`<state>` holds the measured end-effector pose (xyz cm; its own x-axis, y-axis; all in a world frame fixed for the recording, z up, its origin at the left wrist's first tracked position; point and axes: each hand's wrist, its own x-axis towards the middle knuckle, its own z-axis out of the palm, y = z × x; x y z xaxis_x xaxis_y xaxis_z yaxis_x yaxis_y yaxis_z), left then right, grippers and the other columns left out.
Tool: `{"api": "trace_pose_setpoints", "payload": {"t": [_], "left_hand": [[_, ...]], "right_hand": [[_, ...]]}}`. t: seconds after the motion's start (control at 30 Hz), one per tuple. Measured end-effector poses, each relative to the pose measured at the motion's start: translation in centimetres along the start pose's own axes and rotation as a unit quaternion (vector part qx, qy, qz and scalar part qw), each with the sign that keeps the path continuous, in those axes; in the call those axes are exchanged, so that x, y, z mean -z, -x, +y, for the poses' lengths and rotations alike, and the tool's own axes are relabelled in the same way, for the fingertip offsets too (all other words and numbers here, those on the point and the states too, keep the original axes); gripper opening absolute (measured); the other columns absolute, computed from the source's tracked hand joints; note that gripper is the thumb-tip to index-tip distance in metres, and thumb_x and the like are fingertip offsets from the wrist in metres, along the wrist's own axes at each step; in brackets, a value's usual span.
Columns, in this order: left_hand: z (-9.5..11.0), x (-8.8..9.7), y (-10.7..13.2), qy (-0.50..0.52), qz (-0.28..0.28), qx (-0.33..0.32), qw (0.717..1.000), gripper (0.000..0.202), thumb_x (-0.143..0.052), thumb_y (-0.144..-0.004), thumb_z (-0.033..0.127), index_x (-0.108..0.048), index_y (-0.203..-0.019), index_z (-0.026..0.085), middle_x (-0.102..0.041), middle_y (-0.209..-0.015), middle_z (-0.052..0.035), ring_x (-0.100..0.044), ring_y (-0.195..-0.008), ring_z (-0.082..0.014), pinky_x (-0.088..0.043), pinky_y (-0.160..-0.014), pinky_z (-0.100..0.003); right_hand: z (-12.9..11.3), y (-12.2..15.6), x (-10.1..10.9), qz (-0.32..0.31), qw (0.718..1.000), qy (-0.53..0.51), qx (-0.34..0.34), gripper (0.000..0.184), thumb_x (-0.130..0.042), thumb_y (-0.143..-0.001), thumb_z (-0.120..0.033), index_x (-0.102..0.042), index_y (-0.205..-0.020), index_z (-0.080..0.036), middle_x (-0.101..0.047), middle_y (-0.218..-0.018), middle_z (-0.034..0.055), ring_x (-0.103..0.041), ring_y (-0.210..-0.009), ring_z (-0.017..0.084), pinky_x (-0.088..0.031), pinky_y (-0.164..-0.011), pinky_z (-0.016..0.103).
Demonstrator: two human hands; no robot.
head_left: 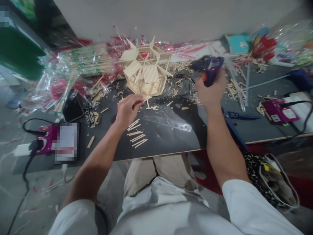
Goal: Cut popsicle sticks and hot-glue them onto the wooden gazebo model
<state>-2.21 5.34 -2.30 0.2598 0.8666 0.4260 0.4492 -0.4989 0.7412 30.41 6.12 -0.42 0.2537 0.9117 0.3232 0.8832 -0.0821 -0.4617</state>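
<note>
My right hand [212, 89] is wrapped round a dark blue hot glue gun [210, 67] with a glowing red light, raised over the right of the table. In front of me, my left hand [128, 110] is closed in a pinch on a small wooden stick piece [147, 97], just at the near edge of a wooden stick model [151, 74]. The model is many-sided, with slatted panels tilted around its open frame. A clear plastic ruler [167, 121] lies between my arms, and several cut sticks [137, 134] are laid out beside my left forearm.
Blue-handled cutters [241, 116] lie right of my right arm. Purple power strips [281, 110] sit at both sides. Plastic-wrapped stick bundles [89, 58] crowd the back left. A phone [67, 143] rests near the front left edge. Clear glue sticks [236, 81] and wood scraps cover the right.
</note>
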Motion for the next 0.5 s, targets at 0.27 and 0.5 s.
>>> {"api": "trace_pose_setpoints", "payload": {"t": [0.27, 0.5], "left_hand": [[1.1, 1.6, 0.4, -0.156, -0.038, -0.094, 0.983, 0.029, -0.047, -0.104, 0.033, -0.073, -0.114, 0.027, -0.072, -0.123, -0.0077, -0.071, -0.110, -0.0195, -0.058, -0.095, -0.033], [0.8, 1.5, 1.0, -0.154, -0.048, -0.136, 0.978, 0.032, -0.048, -0.107, 0.034, -0.071, -0.126, 0.027, -0.072, -0.129, -0.0096, -0.070, -0.122, -0.0227, -0.054, -0.105, -0.034]], "right_hand": [[-3.5, 3.1, 0.6, 0.042, 0.993, -0.093, 0.063, 0.039, -0.056, -0.091, -0.040, -0.051, -0.123, -0.020, -0.071, -0.108, 0.0125, -0.063, -0.088, 0.022, -0.051, -0.082, 0.035], [-4.3, 3.3, 1.1, -0.030, 0.998, -0.015, 0.054, 0.040, -0.051, -0.091, -0.048, -0.056, -0.122, -0.023, -0.069, -0.106, 0.0118, -0.066, -0.097, 0.027, -0.051, -0.090, 0.041]]}}
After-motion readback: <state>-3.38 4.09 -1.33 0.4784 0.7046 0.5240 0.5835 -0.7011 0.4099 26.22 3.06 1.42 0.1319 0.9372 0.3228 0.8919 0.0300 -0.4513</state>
